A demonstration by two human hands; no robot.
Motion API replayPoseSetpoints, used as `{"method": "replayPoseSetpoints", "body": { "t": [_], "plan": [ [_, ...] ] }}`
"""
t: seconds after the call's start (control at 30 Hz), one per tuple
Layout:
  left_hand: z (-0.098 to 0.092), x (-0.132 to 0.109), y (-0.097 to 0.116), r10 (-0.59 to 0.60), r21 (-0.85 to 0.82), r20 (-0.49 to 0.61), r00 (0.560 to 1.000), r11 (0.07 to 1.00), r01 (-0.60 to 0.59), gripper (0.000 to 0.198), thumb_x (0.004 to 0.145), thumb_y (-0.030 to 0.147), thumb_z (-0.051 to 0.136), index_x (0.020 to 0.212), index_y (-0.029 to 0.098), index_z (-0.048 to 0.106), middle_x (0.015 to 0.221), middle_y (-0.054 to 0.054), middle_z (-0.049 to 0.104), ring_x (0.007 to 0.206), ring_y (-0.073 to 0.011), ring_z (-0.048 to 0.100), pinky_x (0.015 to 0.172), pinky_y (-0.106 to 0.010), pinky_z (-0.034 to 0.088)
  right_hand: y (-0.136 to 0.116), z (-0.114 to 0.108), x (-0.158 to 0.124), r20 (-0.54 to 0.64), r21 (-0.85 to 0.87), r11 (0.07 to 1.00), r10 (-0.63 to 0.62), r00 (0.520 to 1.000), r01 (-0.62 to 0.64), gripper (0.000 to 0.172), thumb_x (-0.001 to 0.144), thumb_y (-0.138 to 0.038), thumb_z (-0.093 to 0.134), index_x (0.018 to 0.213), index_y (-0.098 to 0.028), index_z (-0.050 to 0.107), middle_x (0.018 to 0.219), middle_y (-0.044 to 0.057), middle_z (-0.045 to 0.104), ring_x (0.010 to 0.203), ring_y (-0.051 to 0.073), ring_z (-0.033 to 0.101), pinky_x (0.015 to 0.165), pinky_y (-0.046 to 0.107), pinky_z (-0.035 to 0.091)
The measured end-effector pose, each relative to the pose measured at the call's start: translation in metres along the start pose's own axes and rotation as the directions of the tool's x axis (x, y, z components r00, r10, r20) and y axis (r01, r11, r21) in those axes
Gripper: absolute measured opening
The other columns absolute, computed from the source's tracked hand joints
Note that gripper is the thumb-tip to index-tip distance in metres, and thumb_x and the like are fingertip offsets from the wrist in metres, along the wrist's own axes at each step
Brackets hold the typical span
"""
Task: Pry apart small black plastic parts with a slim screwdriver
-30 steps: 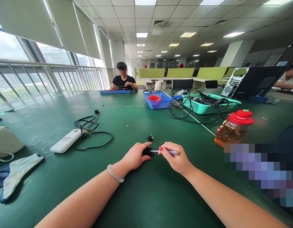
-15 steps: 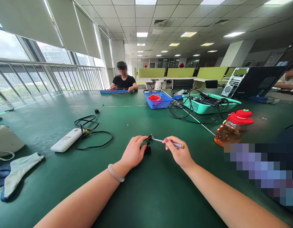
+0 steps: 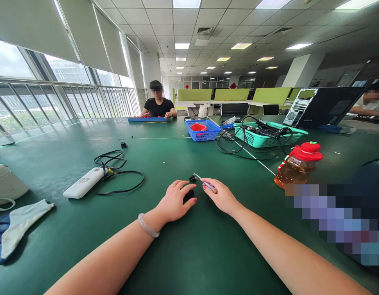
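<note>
My right hand (image 3: pixel 223 194) is closed around a slim screwdriver (image 3: pixel 209 186) with a pale purple handle. Its metal tip points up and left, at a small black part (image 3: pixel 193 178) lying on the green table (image 3: pixel 183 254). My left hand (image 3: pixel 176 200), with a pale bangle at the wrist, has thumb and fingers apart around a second small black piece (image 3: pixel 188 196). That piece sits partly hidden behind the fingers, and I cannot tell whether they touch it.
To the left lie a white power bank (image 3: pixel 85 182), a black cable (image 3: pixel 120 191) and a glove (image 3: pixel 23 223). A red-lidded bottle (image 3: pixel 295 170) stands right. Farther back are a blue basket (image 3: pixel 204 135), a green basket (image 3: pixel 259 141) with cables, and a seated person (image 3: pixel 158 107).
My left hand has let go of the small black part and opened around the other black piece. The screwdriver has drawn in closer and now slants more steeply in my right hand.
</note>
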State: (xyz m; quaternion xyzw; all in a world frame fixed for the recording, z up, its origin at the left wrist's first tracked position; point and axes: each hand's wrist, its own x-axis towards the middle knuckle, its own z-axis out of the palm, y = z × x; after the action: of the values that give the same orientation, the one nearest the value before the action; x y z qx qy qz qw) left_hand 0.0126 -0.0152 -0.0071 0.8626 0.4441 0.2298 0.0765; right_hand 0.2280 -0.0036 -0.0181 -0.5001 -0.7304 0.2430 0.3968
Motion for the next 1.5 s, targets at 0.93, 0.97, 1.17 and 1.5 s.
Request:
{"method": "replayPoseSetpoints", "body": {
  "t": [0.93,0.97,1.17,1.5],
  "plan": [
    [-0.013,-0.028,0.005,-0.083,0.036,0.11,0.991,0.996,0.079,0.02,0.088,0.04,0.057,0.101,0.026,0.062,0.131,-0.008,0.055,0.123,-0.0284,0.048,0.108,-0.055,0.035,-0.016,-0.01,-0.014,-0.175,0.125,0.977,-0.15,0.973,0.174,0.036,0.094,-0.045,0.047,0.092,-0.02,0.073,0.08,0.007,0.073,0.077,0.021,0.069,0.07,0.031,0.055],
    [-0.019,-0.038,0.002,-0.065,0.029,0.115,0.991,0.998,0.062,0.019,0.088,0.04,0.058,0.099,0.026,0.062,0.131,-0.007,0.055,0.123,-0.0277,0.048,0.109,-0.054,0.035,-0.017,-0.01,-0.014,-0.167,0.13,0.976,-0.152,0.974,0.174,0.036,0.094,-0.045,0.047,0.092,-0.02,0.073,0.08,0.007,0.073,0.076,0.021,0.068,0.07,0.031,0.055],
    [-0.07,-0.109,-0.057,-0.177,0.13,0.09,0.98,0.978,0.165,0.026,0.086,0.048,0.056,0.096,0.027,0.066,0.134,-0.007,0.056,0.124,-0.0289,0.05,0.104,-0.048,0.045,-0.026,-0.011,-0.016,-0.191,0.101,0.977,-0.166,0.967,0.188,0.042,0.093,-0.047,0.045,0.073,-0.021,0.072,0.062,0.004,0.066,0.063,0.018,0.063,0.063,0.03,0.051],
    [-0.126,-0.173,-0.146,-0.307,0.261,-0.035,0.951,0.916,0.305,0.042,0.084,0.059,0.053,0.114,0.036,0.071,0.145,-0.004,0.052,0.132,-0.0337,0.048,0.107,-0.052,0.042,-0.038,-0.014,-0.019,-0.292,0.002,0.965,-0.25,0.923,0.261,0.06,0.097,-0.05,0.035,0.044,-0.023,0.042,0.045,0.001,0.049,0.049,0.015,0.049,0.06,0.031,0.045]
  ]
}}
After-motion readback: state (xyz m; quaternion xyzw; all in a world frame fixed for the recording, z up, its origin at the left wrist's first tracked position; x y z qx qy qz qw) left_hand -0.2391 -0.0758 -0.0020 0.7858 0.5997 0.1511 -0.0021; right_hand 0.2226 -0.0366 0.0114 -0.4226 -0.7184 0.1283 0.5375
